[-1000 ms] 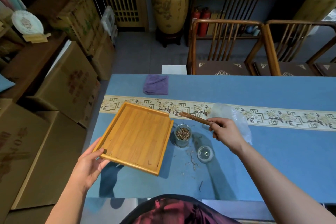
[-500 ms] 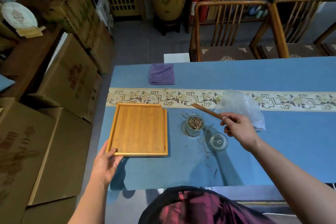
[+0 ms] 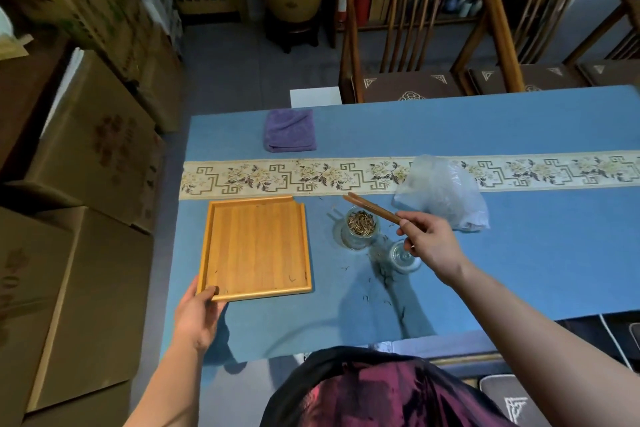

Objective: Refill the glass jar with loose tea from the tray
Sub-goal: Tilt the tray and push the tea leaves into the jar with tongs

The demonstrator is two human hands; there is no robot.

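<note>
A small glass jar [image 3: 360, 230] filled with loose tea stands on the blue tablecloth. Left of it a bamboo tray [image 3: 256, 248] lies flat, with only a few tea strands on it. My left hand [image 3: 197, 314] grips the tray's near left corner. My right hand [image 3: 431, 241] holds wooden tongs [image 3: 372, 208], whose tips hang over the jar's far rim. The jar's glass lid [image 3: 403, 255] lies just right of the jar, partly under my right hand. Loose tea strands [image 3: 384, 276] are scattered on the cloth in front of the jar.
A clear plastic bag [image 3: 445, 192] lies behind my right hand on the patterned runner [image 3: 277, 177]. A folded purple cloth [image 3: 290, 130] sits at the far left of the table. Cardboard boxes [image 3: 86, 156] stand left of the table, wooden chairs [image 3: 415, 42] behind it.
The tray, lifted and tilted toward the jar a second ago, now lies flat on the cloth left of the jar. My left hand stays at its corner; the tongs remain over the jar.
</note>
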